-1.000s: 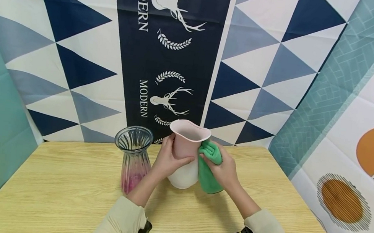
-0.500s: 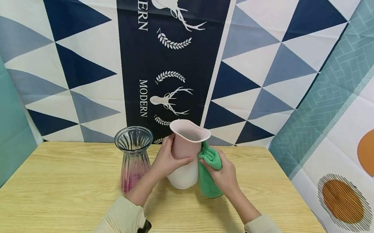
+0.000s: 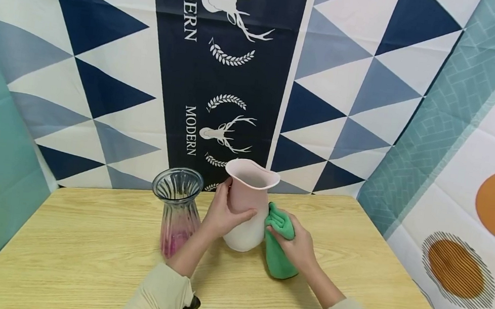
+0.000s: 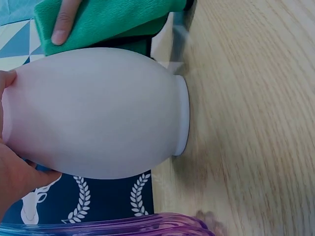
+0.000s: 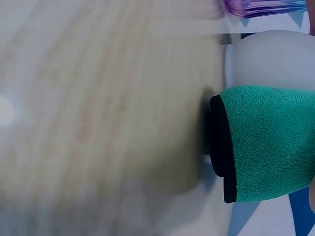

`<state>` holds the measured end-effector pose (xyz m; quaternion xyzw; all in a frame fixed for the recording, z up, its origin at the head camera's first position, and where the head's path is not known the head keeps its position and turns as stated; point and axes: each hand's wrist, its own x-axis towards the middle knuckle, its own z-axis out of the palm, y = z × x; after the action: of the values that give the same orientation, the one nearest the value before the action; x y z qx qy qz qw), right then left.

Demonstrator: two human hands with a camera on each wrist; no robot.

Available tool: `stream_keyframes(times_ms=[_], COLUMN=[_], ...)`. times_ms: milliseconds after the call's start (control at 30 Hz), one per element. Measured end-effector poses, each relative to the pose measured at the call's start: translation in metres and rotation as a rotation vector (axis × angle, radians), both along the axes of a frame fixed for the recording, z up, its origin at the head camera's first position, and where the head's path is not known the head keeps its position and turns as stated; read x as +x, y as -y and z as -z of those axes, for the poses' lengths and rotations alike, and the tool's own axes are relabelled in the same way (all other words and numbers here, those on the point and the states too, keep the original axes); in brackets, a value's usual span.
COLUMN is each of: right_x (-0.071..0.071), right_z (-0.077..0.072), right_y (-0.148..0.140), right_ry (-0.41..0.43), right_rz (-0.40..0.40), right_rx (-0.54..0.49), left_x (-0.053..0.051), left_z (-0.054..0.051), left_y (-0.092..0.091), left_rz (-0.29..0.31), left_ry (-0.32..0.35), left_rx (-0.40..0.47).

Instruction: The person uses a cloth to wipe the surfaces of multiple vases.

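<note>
A pink-to-white vase (image 3: 246,225) with a wavy rim stands upright on the wooden table. Around its upper body my left hand (image 3: 224,213) is curled, thumb across the front; the left wrist view shows the vase's smooth body (image 4: 103,113) and its foot on the tabletop. My right hand (image 3: 299,242) grips a folded green cloth (image 3: 280,260) against the vase's right side. Dark edging trims the cloth (image 5: 270,142) in the right wrist view. Most of the right hand lies outside that view.
Left of the vase stands a ribbed glass vase (image 3: 176,212), blue at the rim and pink at the base, partly behind my left forearm. A patterned wall cloth (image 3: 219,80) hangs behind the table (image 3: 93,259).
My right hand has slid the green cloth down the vase's right side, from just below the rim to around mid-height. The left hand and the vase have stayed put.
</note>
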<state>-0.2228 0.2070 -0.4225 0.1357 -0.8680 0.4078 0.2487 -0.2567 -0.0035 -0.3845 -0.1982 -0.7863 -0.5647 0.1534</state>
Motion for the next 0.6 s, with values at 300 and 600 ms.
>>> stream_keyframes(times_ms=[300,600], right_x=[0.001,0.0], right_z=[0.012,0.006], right_y=[-0.004,-0.006], right_ry=[0.006,-0.027], right_rz=[-0.006,-0.007], right_rx=[0.023,0.002], left_x=[0.001,0.004], left_z=[0.003,0.005], left_y=[-0.006,-0.012], left_rz=[-0.065,-0.152], left_ry=[-0.01,-0.021], left_rx=[-0.011,-0.041])
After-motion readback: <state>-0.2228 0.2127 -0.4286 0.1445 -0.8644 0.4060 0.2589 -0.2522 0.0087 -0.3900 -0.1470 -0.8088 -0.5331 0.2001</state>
